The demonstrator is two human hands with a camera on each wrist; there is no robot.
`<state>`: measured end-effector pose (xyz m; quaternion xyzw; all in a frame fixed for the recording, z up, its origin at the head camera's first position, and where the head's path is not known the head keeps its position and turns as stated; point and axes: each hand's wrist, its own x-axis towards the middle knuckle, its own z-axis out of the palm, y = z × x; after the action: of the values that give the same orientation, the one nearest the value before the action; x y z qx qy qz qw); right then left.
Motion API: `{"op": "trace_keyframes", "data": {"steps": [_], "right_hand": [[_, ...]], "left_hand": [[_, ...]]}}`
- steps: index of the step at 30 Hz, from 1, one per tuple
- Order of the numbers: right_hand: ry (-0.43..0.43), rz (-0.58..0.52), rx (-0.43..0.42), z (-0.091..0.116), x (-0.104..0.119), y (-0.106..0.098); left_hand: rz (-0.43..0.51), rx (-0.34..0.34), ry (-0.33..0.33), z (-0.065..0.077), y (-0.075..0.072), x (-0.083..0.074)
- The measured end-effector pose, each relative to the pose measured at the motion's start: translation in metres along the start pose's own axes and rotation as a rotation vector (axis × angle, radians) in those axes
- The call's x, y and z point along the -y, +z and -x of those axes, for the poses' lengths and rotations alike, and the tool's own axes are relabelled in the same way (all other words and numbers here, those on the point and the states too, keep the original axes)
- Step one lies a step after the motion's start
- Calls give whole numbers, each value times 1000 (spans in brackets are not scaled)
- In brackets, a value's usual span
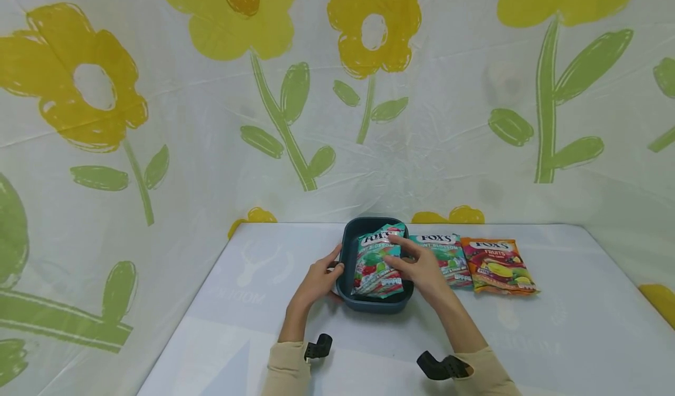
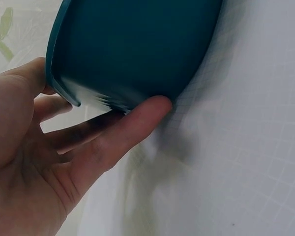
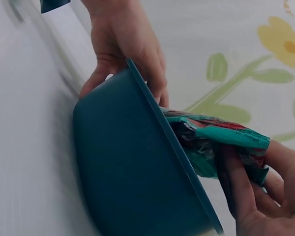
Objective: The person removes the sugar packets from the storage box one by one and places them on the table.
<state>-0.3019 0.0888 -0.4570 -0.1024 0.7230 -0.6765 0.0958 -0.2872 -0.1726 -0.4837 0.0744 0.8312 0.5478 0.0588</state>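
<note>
A dark teal plastic tub (image 1: 374, 307) stands at the middle of the table. My left hand (image 1: 319, 277) grips its left side, thumb at the rim and fingers along the outer wall, as the left wrist view also shows. Inside the tub, partly above its rim, is a green bag of Fox's candy (image 1: 377, 264). My right hand (image 1: 422, 267) pinches this candy bag (image 3: 231, 139) at its right side. Behind its top edge a bit of green wrapper shows; I cannot tell whether that is a second bag.
Right of the tub lies another green Fox's candy bag (image 1: 445, 258), partly behind my right hand. Beside it lies a red and orange Fox's fruits bag (image 1: 500, 267). A white curtain with printed flowers (image 1: 422, 150) hangs behind the white table (image 1: 548, 337).
</note>
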Motion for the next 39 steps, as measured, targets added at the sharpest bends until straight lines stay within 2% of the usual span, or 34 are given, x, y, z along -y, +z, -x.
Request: {"op": "trace_keyframes", "data": {"steps": [10,20,26,39], "right_hand": [[52,-28,-67,11,3,-16],[54,-78,-57,22,7,-31],[55,-89,-82,30,10,-43],[128,-102,-135,46,6,-72]], "left_hand": [[36,4,14,-1,1,3],[24,8,11,0,2,4],[24,13,18,0,1,5],[30,7,14,0,0,3]]}}
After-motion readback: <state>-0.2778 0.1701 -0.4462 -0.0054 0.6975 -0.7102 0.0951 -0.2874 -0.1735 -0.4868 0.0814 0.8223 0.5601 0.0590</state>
